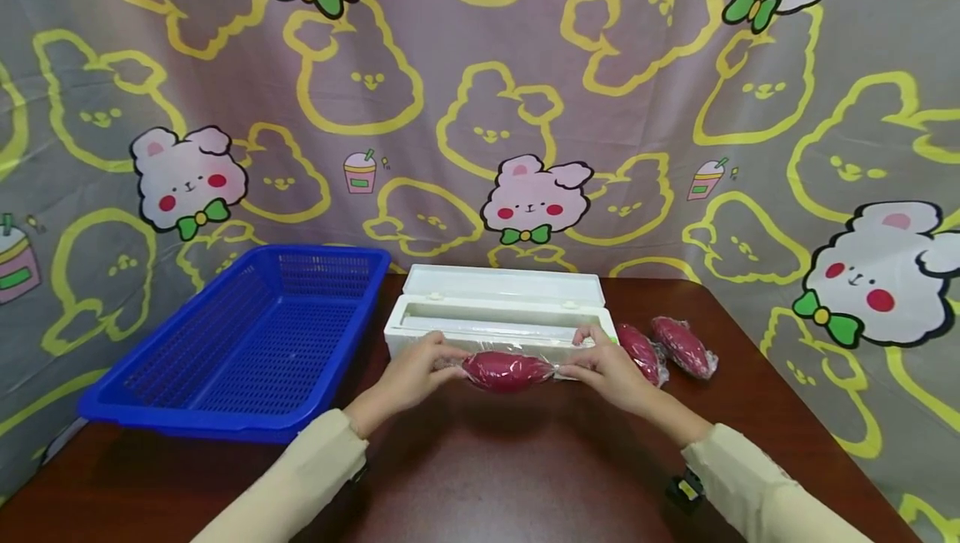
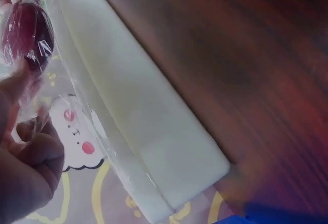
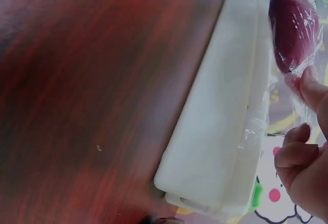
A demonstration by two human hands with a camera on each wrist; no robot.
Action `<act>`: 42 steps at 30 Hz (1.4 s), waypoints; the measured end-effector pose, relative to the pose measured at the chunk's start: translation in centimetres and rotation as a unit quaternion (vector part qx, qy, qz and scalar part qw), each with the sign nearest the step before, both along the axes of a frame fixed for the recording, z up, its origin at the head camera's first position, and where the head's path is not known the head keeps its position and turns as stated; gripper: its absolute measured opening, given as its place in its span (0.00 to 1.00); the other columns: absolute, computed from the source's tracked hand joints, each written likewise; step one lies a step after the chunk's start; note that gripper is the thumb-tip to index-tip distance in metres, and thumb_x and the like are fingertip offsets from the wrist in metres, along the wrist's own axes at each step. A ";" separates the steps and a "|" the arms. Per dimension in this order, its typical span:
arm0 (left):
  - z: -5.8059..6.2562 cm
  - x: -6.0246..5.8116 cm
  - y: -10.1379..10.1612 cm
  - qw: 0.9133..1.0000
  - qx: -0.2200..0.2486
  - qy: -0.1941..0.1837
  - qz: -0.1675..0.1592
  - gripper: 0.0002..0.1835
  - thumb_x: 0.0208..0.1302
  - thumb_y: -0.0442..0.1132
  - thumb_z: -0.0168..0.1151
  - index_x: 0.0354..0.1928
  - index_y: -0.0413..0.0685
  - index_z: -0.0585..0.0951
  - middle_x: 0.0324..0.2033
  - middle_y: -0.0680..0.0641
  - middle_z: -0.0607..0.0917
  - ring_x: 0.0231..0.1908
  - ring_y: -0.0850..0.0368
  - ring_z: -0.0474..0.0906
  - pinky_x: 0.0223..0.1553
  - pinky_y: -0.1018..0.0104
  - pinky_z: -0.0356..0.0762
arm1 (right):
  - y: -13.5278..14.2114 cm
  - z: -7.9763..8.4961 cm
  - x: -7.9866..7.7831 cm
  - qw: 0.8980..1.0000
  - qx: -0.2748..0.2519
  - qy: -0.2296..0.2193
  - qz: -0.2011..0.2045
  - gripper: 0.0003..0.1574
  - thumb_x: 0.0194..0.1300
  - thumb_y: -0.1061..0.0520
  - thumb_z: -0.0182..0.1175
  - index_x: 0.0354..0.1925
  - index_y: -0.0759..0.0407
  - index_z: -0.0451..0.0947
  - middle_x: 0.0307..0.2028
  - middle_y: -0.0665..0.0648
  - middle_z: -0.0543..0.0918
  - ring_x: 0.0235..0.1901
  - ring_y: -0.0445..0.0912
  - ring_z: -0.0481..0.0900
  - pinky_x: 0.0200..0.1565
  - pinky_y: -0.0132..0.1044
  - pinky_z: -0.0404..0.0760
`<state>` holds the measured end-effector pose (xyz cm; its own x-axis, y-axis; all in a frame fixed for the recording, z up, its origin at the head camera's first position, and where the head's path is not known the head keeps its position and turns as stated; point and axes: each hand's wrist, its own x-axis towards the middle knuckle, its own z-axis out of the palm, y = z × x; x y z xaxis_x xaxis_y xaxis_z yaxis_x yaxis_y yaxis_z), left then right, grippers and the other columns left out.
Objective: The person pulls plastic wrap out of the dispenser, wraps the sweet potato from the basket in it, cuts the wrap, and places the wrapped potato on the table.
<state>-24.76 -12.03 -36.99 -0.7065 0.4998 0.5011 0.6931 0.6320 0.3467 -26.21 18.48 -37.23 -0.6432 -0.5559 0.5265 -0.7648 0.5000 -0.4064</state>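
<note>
A dark red sweet potato [image 1: 507,371] wrapped in clear plastic film is held up in front of the white film dispenser [image 1: 495,301]. My left hand [image 1: 422,370] pinches the film at its left end, close to the sweet potato. At the other end, my right hand [image 1: 606,366] pinches the twisted film between thumb and fingers. In the right wrist view the wrapped sweet potato [image 3: 294,32] hangs between both hands, shiny and creased with film. The dispenser's lid [image 1: 502,283] stands raised, showing a roll of film [image 1: 480,329] inside.
Two more film-wrapped sweet potatoes lie right of the dispenser, one nearer [image 1: 639,353] and one farther right [image 1: 684,346]. To the left stands a blue plastic basket [image 1: 202,418]. A patterned curtain [image 1: 480,110] hangs behind the brown table [image 1: 510,476].
</note>
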 end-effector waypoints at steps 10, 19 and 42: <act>0.3 -1.7 -0.5 0.991 0.086 -0.096 -0.041 0.10 0.56 0.38 0.60 0.37 0.39 0.84 0.29 0.48 0.84 0.27 0.57 0.74 0.31 0.69 0.69 | -0.4 0.4 -1.0 0.975 -0.110 -0.187 0.052 0.14 0.59 0.70 0.54 0.45 0.74 0.75 0.10 0.60 0.69 0.07 0.45 0.62 0.11 0.33 0.65; -0.5 -2.5 1.0 0.969 0.186 -0.160 0.019 0.13 0.63 0.34 0.53 0.48 0.38 0.77 0.17 0.48 0.80 0.22 0.57 0.77 0.26 0.69 0.67 | -1.3 -0.2 -1.5 0.992 -0.043 -0.111 0.048 0.19 0.63 0.70 0.49 0.52 0.67 0.73 0.26 0.57 0.79 0.17 0.39 0.70 0.20 0.31 0.72; -0.7 -2.4 1.3 0.999 0.037 -0.006 0.036 0.15 0.38 0.38 0.73 0.33 0.43 0.85 0.26 0.50 0.84 0.24 0.62 0.74 0.27 0.69 0.69 | -1.6 -1.1 -2.0 0.995 0.059 0.040 0.069 0.24 0.49 0.67 0.64 0.48 0.66 0.76 0.29 0.50 0.80 0.25 0.36 0.70 0.27 0.30 0.71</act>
